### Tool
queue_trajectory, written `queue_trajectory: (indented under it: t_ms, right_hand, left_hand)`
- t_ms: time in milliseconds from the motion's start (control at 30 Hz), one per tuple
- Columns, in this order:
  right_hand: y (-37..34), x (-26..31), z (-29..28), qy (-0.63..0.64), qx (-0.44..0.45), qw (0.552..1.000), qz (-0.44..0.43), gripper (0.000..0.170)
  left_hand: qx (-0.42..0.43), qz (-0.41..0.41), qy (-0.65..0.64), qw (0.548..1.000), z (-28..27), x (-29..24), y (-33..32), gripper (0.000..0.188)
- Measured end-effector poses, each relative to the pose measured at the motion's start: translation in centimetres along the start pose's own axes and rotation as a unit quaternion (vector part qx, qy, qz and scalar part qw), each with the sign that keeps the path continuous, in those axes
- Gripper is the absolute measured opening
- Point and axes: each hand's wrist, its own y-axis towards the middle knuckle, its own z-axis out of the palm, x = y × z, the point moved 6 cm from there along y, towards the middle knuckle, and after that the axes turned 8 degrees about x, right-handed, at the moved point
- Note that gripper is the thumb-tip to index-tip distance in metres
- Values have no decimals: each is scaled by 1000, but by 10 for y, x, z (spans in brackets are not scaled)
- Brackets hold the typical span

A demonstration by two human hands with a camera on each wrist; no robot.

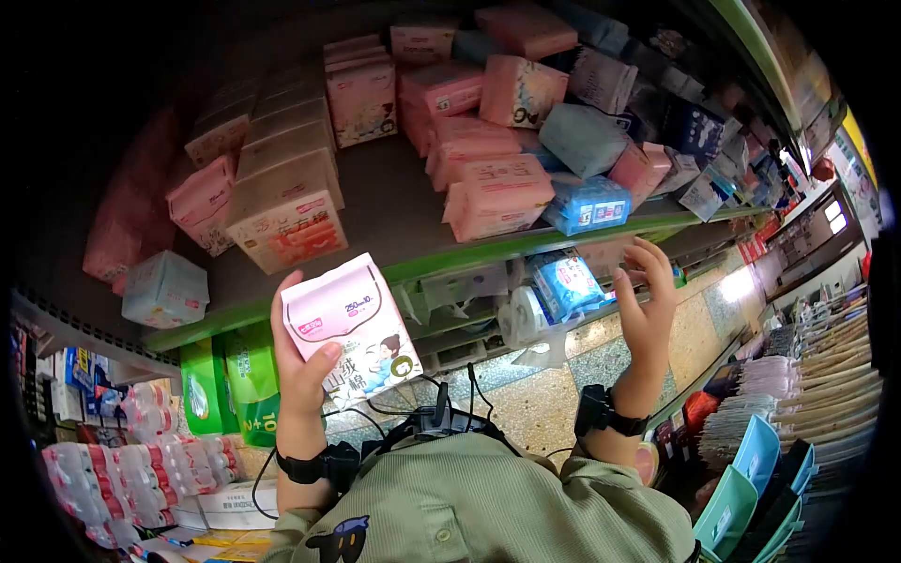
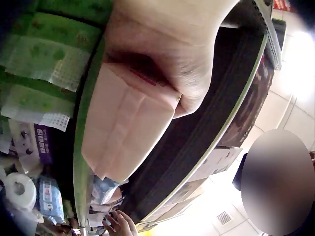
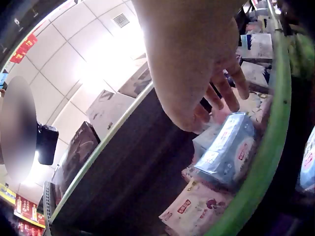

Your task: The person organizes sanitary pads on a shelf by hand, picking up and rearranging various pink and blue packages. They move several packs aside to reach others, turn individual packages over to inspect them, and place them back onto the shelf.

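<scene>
In front of the green-edged shelf point(image 1: 413, 264), I have the left hand point(image 1: 302, 371) gripping a pink-and-white packet point(image 1: 355, 314), thumb pressed on its printed front; most of the fingers are hidden from me. To carry this soft pack well, I would use light, even thumb pressure, enough to stop it twisting but not to crease it, and give its corners room from the shelf's edge. Most of the packet lies beyond the thumb, toward the right hand point(image 1: 648, 305), its front tilted up to the head view and its side resting in the grip. That right hand is empty, raised with fingers parted and bent, well apart from the packet; I cannot tell whether it touches the shelf.
</scene>
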Motion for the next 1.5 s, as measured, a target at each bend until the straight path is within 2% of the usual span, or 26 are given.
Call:
queue_trajectory:
  t_ms: [167, 433, 533, 633, 767, 800, 833, 967, 1000, 1100, 1167, 1333, 1367, 1433, 1500]
  right_hand:
    - [10, -7, 7, 20, 28, 999, 15, 29]
    - [30, -29, -2, 31, 16, 999, -12, 29]
    - [33, -40, -4, 51, 28, 998, -5, 30]
    - [33, -52, -9, 44, 5, 999, -3, 32]
    - [41, -68, -22, -5, -68, 997, -21, 48]
    - [48, -74, -26, 9, -86, 996, -2, 55]
    - [59, -73, -32, 9, -96, 995, 2, 64]
    - [108, -81, -49, -41, -121, 992, -5, 80]
    - [122, -94, -45, -43, -91, 995, 25, 87]
    - [140, -104, -32, -13, 14, 999, 36, 89]
    - [139, -104, -24, -5, 15, 1000, 22, 82]
    - [136, -102, -24, -33, -76, 996, 18, 74]
    - [132, -100, -31, -3, -109, 993, 41, 76]
    - [125, -82, -52, 15, -197, 980, -15, 77]
    - [115, -39, -73, 42, -245, 967, -55, 78]
  left_hand:
    - [-17, 8, 32, 999, 9, 0, 3, 89]
    - [-38, 29, 63, 997, 33, -15, 9, 89]
    - [-26, 37, 97, 994, 42, -19, 12, 90]
    - [-19, 41, 112, 993, 51, -24, 11, 90]
    - [-41, 41, 122, 991, 53, -20, 3, 90]
    - [-41, 35, 119, 991, 54, -18, 2, 90]
    - [-44, 34, 121, 991, 57, -18, 1, 90]
    - [-51, 31, 116, 991, 66, -19, -3, 89]
    - [-53, 36, 114, 991, 67, -19, -3, 88]
    - [-53, 41, 109, 992, 67, -12, -3, 88]
    - [-57, 32, 109, 992, 67, -5, -5, 87]
    - [-63, 7, 116, 991, 63, -6, -10, 87]
    - [-64, 5, 120, 991, 62, -7, -10, 87]
    - [-65, 1, 103, 993, 57, -9, -11, 87]
    - [-65, 3, 96, 993, 48, -11, -13, 87]
